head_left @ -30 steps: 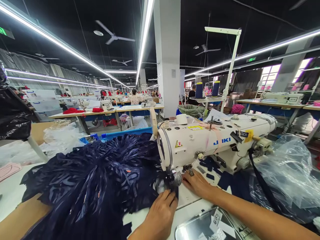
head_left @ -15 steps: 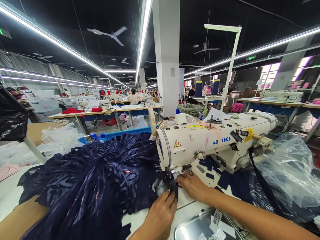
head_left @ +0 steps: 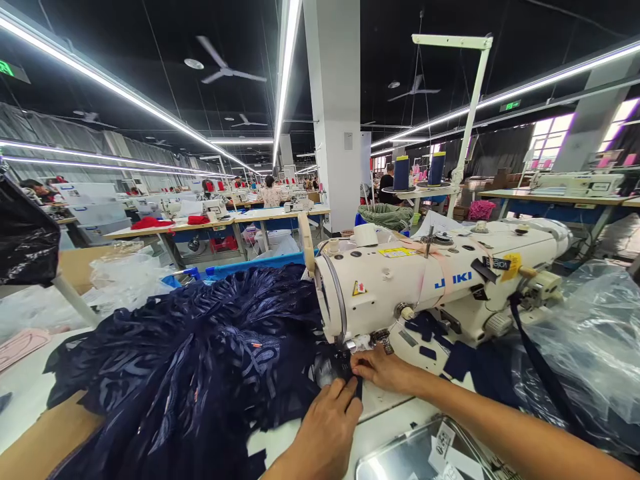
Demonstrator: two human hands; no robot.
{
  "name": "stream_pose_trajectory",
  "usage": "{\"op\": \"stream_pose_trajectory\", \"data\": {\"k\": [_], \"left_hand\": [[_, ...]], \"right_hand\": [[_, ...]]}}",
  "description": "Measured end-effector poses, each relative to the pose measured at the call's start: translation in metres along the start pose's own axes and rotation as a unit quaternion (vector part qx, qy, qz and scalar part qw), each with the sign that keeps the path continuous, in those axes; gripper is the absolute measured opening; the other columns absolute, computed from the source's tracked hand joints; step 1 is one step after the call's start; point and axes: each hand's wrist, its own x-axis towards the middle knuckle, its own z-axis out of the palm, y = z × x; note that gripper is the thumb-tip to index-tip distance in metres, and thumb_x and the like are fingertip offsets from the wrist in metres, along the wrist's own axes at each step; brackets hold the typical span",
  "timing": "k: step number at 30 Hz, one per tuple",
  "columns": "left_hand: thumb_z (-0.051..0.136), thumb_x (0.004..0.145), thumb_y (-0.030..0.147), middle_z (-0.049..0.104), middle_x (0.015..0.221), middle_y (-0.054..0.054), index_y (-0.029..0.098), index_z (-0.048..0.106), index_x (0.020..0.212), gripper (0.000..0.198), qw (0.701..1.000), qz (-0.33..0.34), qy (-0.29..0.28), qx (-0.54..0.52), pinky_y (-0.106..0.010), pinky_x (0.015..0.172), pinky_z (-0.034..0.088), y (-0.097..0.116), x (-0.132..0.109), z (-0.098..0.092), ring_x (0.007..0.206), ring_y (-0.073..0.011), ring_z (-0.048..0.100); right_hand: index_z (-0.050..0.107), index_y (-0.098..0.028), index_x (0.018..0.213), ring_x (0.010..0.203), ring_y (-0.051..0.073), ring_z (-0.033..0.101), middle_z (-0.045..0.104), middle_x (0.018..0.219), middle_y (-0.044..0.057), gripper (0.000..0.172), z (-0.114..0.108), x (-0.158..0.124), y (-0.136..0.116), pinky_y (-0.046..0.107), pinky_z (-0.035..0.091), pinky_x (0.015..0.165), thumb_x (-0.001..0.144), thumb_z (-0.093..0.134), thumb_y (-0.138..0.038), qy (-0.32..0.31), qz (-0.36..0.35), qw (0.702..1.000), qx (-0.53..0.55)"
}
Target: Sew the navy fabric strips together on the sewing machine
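A white sewing machine (head_left: pixel 390 287) stands in front of me, its needle area low at the left end. At the presser foot lies a small dark navy fabric piece (head_left: pixel 357 390). My left hand (head_left: pixel 327 423) has its fingers together and pressed on this piece from the near side. Just to its right, my right hand (head_left: pixel 383 370) pinches the piece's edge close to the needle area, thumb and fingers closed. The fingertips partly cover the fabric and hide the stitching. To the left, a big heap of navy garment pieces (head_left: pixel 190 360) spreads over the table beside the machine.
Small navy cut pieces (head_left: pixel 457 360) lie right of the needle area. A clear plastic bag (head_left: pixel 590 333) sits at the right. A clear-lidded tray (head_left: pixel 395 453) with white labels is at the front edge. Navy thread cones (head_left: pixel 401 175) stand behind the machine.
My right hand has shifted slightly left and down, closer to my left hand. My left hand stays on the fabric. The whole view has turned slightly.
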Motion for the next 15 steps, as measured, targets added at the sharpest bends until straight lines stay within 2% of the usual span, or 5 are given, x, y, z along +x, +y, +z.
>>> {"op": "stream_pose_trajectory", "data": {"k": [3, 5, 8, 10, 15], "left_hand": [[0.043, 0.063, 0.004, 0.056, 0.114, -0.011, 0.013, 0.056, 0.090, 0.032, 1.000, -0.012, -0.022, -0.009, -0.034, 0.086, 0.043, 0.000, 0.002, -0.003, 0.100, -0.0226, 0.049], [0.043, 0.062, 0.004, 0.056, 0.113, -0.011, 0.014, 0.055, 0.091, 0.033, 0.999, -0.023, -0.036, -0.015, -0.035, 0.087, 0.042, 0.000, 0.003, -0.003, 0.101, -0.0227, 0.049], [0.044, 0.061, 0.005, 0.054, 0.117, -0.011, 0.014, 0.054, 0.094, 0.036, 0.998, -0.033, -0.048, -0.021, -0.039, 0.090, 0.039, -0.001, 0.003, -0.002, 0.107, -0.0243, 0.045], [0.044, 0.061, 0.005, 0.052, 0.120, -0.012, 0.014, 0.054, 0.095, 0.036, 0.998, -0.032, -0.052, -0.027, -0.040, 0.092, 0.038, 0.000, 0.002, -0.001, 0.111, -0.0247, 0.043], [0.042, 0.064, 0.003, 0.057, 0.112, -0.010, 0.013, 0.054, 0.099, 0.038, 0.999, -0.020, -0.007, -0.047, -0.032, 0.092, 0.041, 0.000, 0.000, -0.006, 0.106, -0.0198, 0.048]], "right_hand": [[0.054, -0.017, 0.076, 0.061, 0.011, 0.047, 0.054, 0.066, -0.002, 0.015, -0.003, -0.002, -0.003, 0.020, 0.036, 0.058, 0.082, 0.042, -0.011, -0.008, -0.012, 1.000, -0.026], [0.055, -0.016, 0.080, 0.066, 0.013, 0.050, 0.056, 0.071, 0.001, 0.013, -0.005, -0.004, -0.005, 0.021, 0.037, 0.058, 0.083, 0.042, -0.013, -0.009, -0.026, 0.996, -0.082], [0.054, -0.013, 0.087, 0.070, 0.017, 0.052, 0.058, 0.078, 0.007, 0.018, -0.005, -0.006, -0.005, 0.024, 0.039, 0.058, 0.086, 0.037, -0.015, -0.002, -0.072, 0.980, -0.188], [0.054, -0.012, 0.088, 0.070, 0.018, 0.052, 0.058, 0.080, 0.008, 0.019, -0.002, -0.007, -0.002, 0.026, 0.040, 0.060, 0.087, 0.034, -0.013, 0.011, -0.104, 0.970, -0.219], [0.054, -0.015, 0.090, 0.082, 0.017, 0.052, 0.056, 0.093, 0.007, 0.017, 0.010, -0.016, 0.010, 0.026, 0.042, 0.070, 0.086, 0.039, -0.008, 0.051, -0.195, 0.954, -0.223]]}}
